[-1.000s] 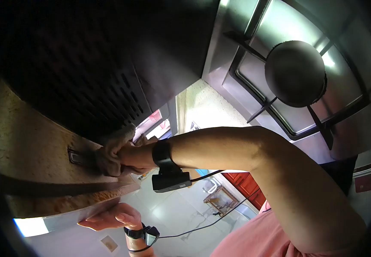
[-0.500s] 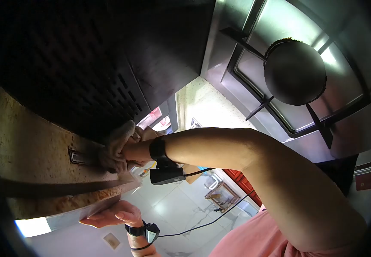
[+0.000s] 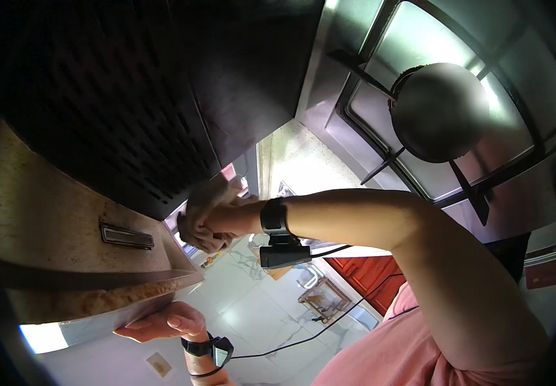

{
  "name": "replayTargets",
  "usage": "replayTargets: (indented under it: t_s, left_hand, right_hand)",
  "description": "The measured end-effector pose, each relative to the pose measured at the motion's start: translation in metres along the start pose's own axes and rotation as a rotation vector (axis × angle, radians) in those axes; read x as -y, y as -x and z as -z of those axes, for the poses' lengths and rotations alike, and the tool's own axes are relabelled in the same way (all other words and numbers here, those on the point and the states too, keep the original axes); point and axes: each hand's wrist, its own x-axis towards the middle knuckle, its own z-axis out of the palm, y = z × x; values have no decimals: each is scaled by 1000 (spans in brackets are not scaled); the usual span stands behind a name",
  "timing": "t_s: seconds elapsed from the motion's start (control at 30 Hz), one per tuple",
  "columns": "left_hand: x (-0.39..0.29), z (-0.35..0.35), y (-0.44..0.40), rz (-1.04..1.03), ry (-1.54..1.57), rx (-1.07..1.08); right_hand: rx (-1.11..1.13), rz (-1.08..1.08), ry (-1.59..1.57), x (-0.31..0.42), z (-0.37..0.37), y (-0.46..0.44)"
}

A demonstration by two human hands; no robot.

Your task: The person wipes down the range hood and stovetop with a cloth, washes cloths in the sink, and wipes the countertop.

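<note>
My right hand is closed around a crumpled greyish-brown cloth, partly blurred, beside the corner where a dark slotted panel meets a stained tan panel. A narrow rectangular inset shows in the tan panel, left of the cloth. Lower down, my left hand rests with fingers stretched out along the tan panel's outer edge; whether it bears on it I cannot tell. Both wrists wear black straps with small devices.
A gas hob with black pan supports and a round burner is at upper right. A pale countertop lies beyond my right forearm. Red cabinet fronts, a framed object and a cable appear by the tiled floor.
My right hand and the cloth have moved right, off the tan panel, uncovering more of the rectangular inset. The left hand has barely moved. The view has shifted slightly.
</note>
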Motion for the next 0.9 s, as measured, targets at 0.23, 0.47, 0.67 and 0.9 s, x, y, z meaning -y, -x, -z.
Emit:
replayTargets:
  t_s: [0.23,0.47,0.67,0.9]
  left_hand:
    - [10,4,10,19,69,-70]
    - [20,-10,7,-63,153,-252]
    - [10,-5,6,4,75,-120]
    - [12,1,5,-52,47,-41]
  right_hand:
    - [-132,283,175,8,-38,-50]
    - [-36,312,194,-43,-28,-30]
    - [0,294,255,-63,-22,-33]
    - [92,228,372,-61,-11,-19]
